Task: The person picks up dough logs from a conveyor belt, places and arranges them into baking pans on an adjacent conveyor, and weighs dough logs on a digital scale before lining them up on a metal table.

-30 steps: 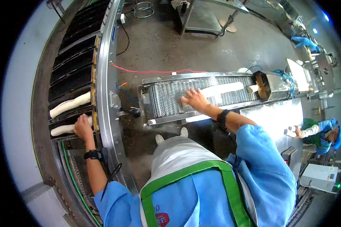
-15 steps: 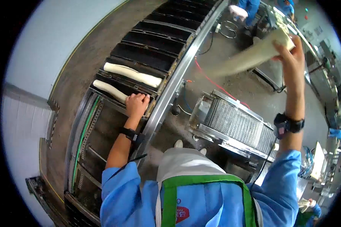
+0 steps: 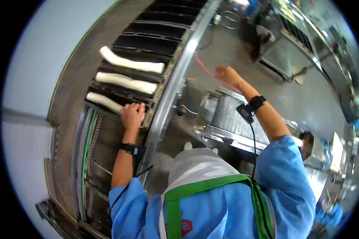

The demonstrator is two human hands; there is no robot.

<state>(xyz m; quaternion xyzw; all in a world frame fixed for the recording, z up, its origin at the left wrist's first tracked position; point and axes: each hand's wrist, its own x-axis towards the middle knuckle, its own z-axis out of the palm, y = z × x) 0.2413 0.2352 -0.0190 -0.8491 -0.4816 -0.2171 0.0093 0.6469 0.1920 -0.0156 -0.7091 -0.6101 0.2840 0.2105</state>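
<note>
My left hand (image 3: pixel 132 115) has its fingers closed over the near end of a pale dough strip (image 3: pixel 103 100) that lies in the nearest black tray. A second dough strip (image 3: pixel 125 82) rests in the tray beyond it. Farther along, a third dough strip (image 3: pixel 133 64) lies bent, its left end angled upward. Over the floor to the right of the conveyor, my right hand (image 3: pixel 227 75) holds nothing visible. Its fingers are loosely bent, apart from the dough, and somewhat blurred.
The conveyor's black trays (image 3: pixel 153 30) run away toward the top, bordered by a metal rail (image 3: pixel 175 85). A mesh belt (image 3: pixel 235 115) stands below my right forearm. A red cord (image 3: pixel 204 67) crosses the floor. Steel tables (image 3: pixel 285 51) stand at the upper right.
My right hand has let go of its dough strip and swung down and left. Three strips now lie in the trays instead of two. My left hand stays on the nearest one.
</note>
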